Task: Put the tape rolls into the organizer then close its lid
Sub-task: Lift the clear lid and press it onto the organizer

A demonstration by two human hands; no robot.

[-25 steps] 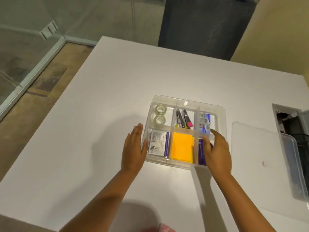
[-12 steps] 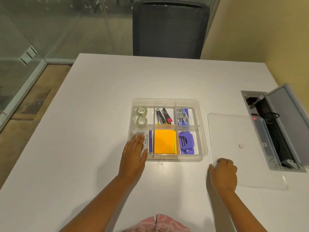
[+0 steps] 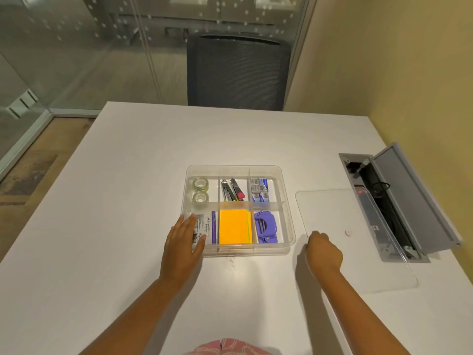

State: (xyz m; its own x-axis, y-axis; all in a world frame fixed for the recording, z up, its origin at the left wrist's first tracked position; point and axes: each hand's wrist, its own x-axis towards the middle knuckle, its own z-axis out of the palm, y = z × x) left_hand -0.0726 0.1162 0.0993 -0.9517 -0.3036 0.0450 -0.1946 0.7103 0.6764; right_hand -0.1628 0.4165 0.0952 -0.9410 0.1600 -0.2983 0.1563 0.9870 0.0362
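The clear organizer (image 3: 238,167) sits open in the middle of the white table. Two clear tape rolls (image 3: 200,183) (image 3: 200,197) lie one behind the other in its back left compartment. My left hand (image 3: 183,244) rests flat with fingers together against the organizer's front left corner, over a white and purple pack. The clear lid (image 3: 345,226) lies flat on the table to the organizer's right. My right hand (image 3: 323,252) is curled at the lid's near left edge, fingers closed on it.
Other compartments hold pens, staple boxes, an orange sticky pad (image 3: 233,226) and a purple punch (image 3: 265,226). An open grey cable hatch (image 3: 399,201) lies in the table right of the lid, partly under it. A dark chair (image 3: 235,73) stands behind the table.
My right hand left the organizer's front right corner and went right to the lid's near left edge. My left hand stayed at the organizer's front left corner.
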